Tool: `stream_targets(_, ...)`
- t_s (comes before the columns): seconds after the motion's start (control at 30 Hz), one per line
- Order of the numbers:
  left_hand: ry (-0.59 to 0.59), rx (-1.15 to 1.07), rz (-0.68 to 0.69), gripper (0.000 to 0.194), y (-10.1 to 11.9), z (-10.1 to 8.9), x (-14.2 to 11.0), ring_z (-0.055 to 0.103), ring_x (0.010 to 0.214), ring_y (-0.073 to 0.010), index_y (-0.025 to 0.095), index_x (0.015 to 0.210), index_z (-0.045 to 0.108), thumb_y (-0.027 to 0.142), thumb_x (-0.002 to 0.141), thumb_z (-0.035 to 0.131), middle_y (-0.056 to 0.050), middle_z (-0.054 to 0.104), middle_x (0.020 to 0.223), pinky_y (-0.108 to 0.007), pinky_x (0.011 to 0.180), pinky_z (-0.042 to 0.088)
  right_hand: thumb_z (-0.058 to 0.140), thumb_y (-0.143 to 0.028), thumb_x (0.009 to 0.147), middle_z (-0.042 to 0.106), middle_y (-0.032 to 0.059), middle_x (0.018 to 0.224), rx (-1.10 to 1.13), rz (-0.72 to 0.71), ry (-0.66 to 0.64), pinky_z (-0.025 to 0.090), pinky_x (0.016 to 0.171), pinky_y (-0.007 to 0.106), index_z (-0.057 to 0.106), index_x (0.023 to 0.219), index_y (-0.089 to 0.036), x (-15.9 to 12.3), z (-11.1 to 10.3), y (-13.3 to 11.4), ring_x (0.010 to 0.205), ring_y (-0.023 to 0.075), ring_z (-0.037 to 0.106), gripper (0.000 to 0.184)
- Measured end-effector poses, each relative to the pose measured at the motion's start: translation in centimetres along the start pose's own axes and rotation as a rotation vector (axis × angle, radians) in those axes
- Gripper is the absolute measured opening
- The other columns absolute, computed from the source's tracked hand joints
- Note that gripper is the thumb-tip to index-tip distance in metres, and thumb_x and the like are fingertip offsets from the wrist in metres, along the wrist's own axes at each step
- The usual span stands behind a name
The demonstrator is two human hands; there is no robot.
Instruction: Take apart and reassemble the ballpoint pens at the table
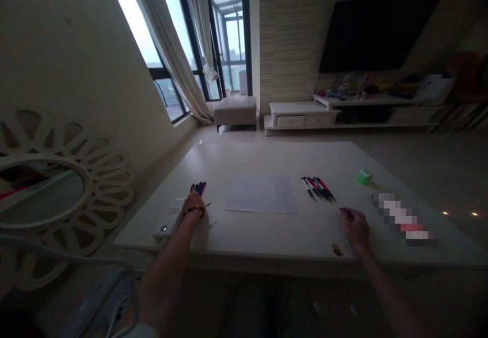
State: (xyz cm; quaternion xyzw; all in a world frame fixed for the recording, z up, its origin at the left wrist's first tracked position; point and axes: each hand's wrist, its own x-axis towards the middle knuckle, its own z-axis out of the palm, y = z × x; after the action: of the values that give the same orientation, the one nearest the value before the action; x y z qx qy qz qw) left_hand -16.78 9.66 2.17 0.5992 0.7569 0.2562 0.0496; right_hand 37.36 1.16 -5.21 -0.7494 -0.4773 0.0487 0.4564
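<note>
Paper sheet point(262, 194) on the table point(267, 236), left hand point(193, 208) curled at left pens point(198, 188), grip unclear, right hand point(354, 227) released near right pens point(318, 188)

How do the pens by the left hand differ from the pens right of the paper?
The pens by the left hand are partly hidden by it; the pens right of the paper lie fully visible. The first bunch is tight, the second fanned out. Both show red and dark colours.
</note>
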Motion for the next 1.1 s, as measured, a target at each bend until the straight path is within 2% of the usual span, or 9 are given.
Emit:
stream_targets(0.17,-0.069,-0.035,-0.225,0.024,1.2,-1.2,-0.4,0.058,0.094,-0.0321,0.007,0.089,0.060,0.023,0.079,0.046,-0.023,0.063,0.085,-0.049,0.076,0.043,0.044,-0.045,0.073,0.055,0.0096,0.082,0.014,0.004,0.029,0.041,0.070,0.034,0.064,0.083,-0.011,0.2,-0.4,-0.2,0.067,0.0193,0.051,0.040)
stream_targets(0.33,-0.168,-0.249,-0.173,0.024,4.9,-1.3,-2.1,0.062,0.075,-0.0251,0.007,0.085,0.061,0.027,0.076,0.052,-0.015,0.064,0.073,-0.039,0.067,0.047,0.041,-0.051,0.076,0.056,0.0117,0.083,0.104,-0.029,0.110,0.041,0.070,0.034,0.061,0.082,-0.012,-1.9,-0.9,-4.0,0.074,0.0213,0.051,0.044)
stream_targets(0.4,-0.241,-0.383,-0.103,0.029,7.7,-0.1,-4.4,0.061,0.062,-0.0175,0.010,0.092,0.059,0.034,0.079,0.049,-0.008,0.063,0.068,-0.031,0.060,0.048,0.041,-0.054,0.077,0.058,0.0104,0.080,0.239,-0.027,-0.033,0.041,0.067,0.033,0.060,0.081,-0.014,-4.5,-0.3,-7.7,0.072,0.0205,0.052,0.045)
stream_targets(0.5,-0.437,-0.964,-0.012,0.037,12.5,2.1,-9.5,0.057,0.056,-0.0124,0.011,0.093,0.055,0.045,0.078,0.050,-0.004,0.060,0.067,-0.027,0.055,0.047,0.034,-0.060,0.081,0.055,0.0037,0.059,0.481,-0.021,-0.568,0.038,0.052,0.027,0.059,0.073,-0.017,-9.0,1.5,-14.3,0.053,0.0160,0.050,0.051)
stream_targets(0.57,-0.553,-1.199,0.002,0.039,15.0,3.0,-12.6,0.055,0.054,-0.0110,0.013,0.091,0.054,0.047,0.072,0.057,-0.001,0.057,0.065,-0.025,0.053,0.045,0.034,-0.066,0.078,0.051,0.0010,0.049,0.631,0.019,-0.787,0.033,0.045,0.025,0.058,0.068,-0.017,-11.1,2.8,-18.0,0.045,0.0135,0.046,0.056)
stream_targets(0.67,-0.567,-1.332,-0.048,0.041,17.0,3.3,-15.2,0.048,0.048,-0.0065,0.013,0.089,0.055,0.047,0.067,0.063,0.003,0.051,0.059,-0.021,0.047,0.039,0.035,-0.071,0.073,0.043,-0.0019,0.040,0.785,0.139,-0.780,0.024,0.039,0.023,0.054,0.060,-0.017,-12.4,3.8,-20.5,0.038,0.0103,0.039,0.059)
stream_targets(0.9,-0.626,-1.325,-0.065,0.043,16.0,4.0,-16.6,0.046,0.050,-0.0054,0.012,0.091,0.056,0.048,0.068,0.063,0.002,0.051,0.063,-0.019,0.046,0.035,0.050,-0.069,0.067,0.039,-0.0070,0.045,0.948,0.386,-0.931,0.019,0.035,0.020,0.045,0.066,-0.019,-12.9,3.4,-19.5,0.034,0.0057,0.030,0.050)
stream_targets(1.0,-0.529,-1.138,-0.017,0.049,15.4,4.3,-16.9,0.050,0.054,-0.0086,0.014,0.098,0.054,0.053,0.070,0.058,-0.002,0.055,0.072,-0.022,0.048,0.039,0.048,-0.067,0.069,0.039,-0.0069,0.048,0.935,0.369,-0.921,0.020,0.037,0.020,0.041,0.064,-0.020,-12.9,3.3,-19.0,0.036,0.0058,0.031,0.048)
stream_targets(1.1,-0.191,-0.770,0.122,0.054,14.8,3.6,-16.6,0.057,0.087,-0.0194,0.019,0.115,0.047,0.052,0.072,0.057,-0.011,0.056,0.104,-0.035,0.070,0.047,0.051,-0.062,0.071,0.041,-0.0053,0.049,0.735,0.179,-0.840,0.023,0.041,0.021,0.042,0.058,-0.019,-12.2,2.9,-18.2,0.042,0.0070,0.035,0.046)
